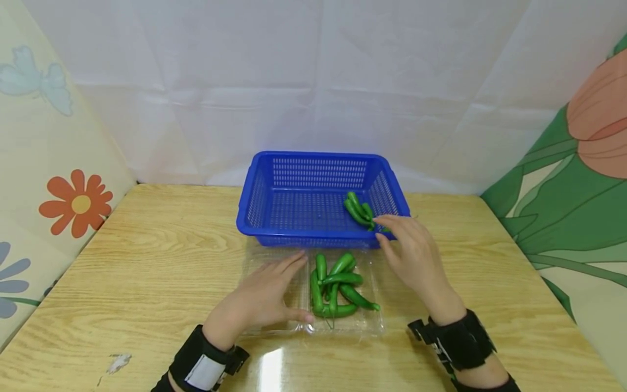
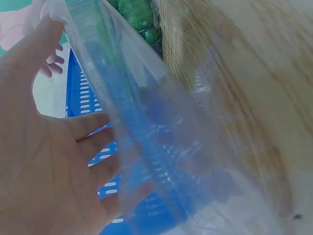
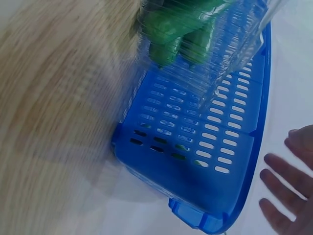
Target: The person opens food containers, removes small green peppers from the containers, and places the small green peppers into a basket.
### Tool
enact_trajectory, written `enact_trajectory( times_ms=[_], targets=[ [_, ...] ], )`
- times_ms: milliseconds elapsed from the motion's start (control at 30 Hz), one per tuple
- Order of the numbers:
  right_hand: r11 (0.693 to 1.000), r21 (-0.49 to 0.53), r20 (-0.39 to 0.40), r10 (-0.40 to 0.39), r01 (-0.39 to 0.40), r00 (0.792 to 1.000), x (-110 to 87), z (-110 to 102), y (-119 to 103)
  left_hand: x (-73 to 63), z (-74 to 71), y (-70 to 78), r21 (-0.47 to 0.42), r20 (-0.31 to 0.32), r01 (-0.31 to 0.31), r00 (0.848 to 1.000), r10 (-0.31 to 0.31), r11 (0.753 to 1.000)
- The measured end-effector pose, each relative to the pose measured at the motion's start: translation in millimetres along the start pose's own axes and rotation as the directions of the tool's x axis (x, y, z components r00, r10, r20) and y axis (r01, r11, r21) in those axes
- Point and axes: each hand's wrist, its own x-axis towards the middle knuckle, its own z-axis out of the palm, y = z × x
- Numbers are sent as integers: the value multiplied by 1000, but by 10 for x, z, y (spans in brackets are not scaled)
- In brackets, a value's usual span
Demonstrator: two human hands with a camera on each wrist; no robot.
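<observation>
Clear plastic forms a two-compartment tray [image 1: 361, 325], touched by the left hand [image 1: 262, 298], fingers fairly straight, thumb spread, not gripping; green peppers [image 1: 338, 279] lie in its right compartment. Behind stands a blue basket [image 1: 318, 233], other peppers [image 1: 359, 209] toward its right end; rightmost, the right hand [image 1: 415, 255] hangs over its front corner, thumb and fingers parted, holding nothing.

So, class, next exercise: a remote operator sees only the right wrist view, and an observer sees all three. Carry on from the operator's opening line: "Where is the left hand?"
Observer: The left hand is over the left half of the clear container.
Operator: I see the basket's side, but not over its rim. What is inside?
Observer: A few green peppers lie at the right end of the basket.
</observation>
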Motion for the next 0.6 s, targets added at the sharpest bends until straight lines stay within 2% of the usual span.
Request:
enact_trajectory(
  times_ms=[333, 600],
  targets=[
    [993, 59, 12, -103, 102, 995, 15, -13, -50, 4, 7, 8, -3, 0, -2, 1000, 2, 1000],
    [964, 94, 4, -250, 249, 968, 30, 10, -94, 7, 8, 2, 3, -5, 2, 1000, -1, 1000]
  ],
)
